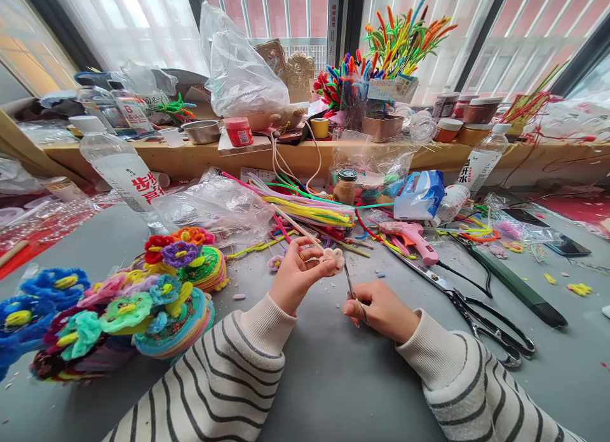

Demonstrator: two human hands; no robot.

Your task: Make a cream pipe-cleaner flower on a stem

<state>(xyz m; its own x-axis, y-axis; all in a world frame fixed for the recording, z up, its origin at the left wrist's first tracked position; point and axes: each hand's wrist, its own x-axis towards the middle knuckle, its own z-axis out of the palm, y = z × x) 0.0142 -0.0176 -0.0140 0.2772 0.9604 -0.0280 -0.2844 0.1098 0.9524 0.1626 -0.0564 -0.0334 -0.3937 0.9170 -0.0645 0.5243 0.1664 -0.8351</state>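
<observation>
Pinched in the fingers of my left hand [298, 267] is a small cream pipe-cleaner flower [333, 259], with a pale stem running up and left behind the fingers. My right hand [384, 308] grips a small pair of scissors [350, 282] by its handles. The blades point up, and their tips are right beside the flower's right edge; whether they touch it I cannot tell. Behind my left hand lies a bundle of pipe cleaners [314, 210] in yellow, pink, green and other colours.
Colourful pipe-cleaner flower pieces [128, 302] stand at the left. To the right lie large black-handled scissors [469, 315], a pink glue gun [414, 239] and a green-and-black tool [519, 286]. Water bottles [119, 169], a small jar [345, 187] and plastic bags are farther back, below a cluttered ledge [190, 156].
</observation>
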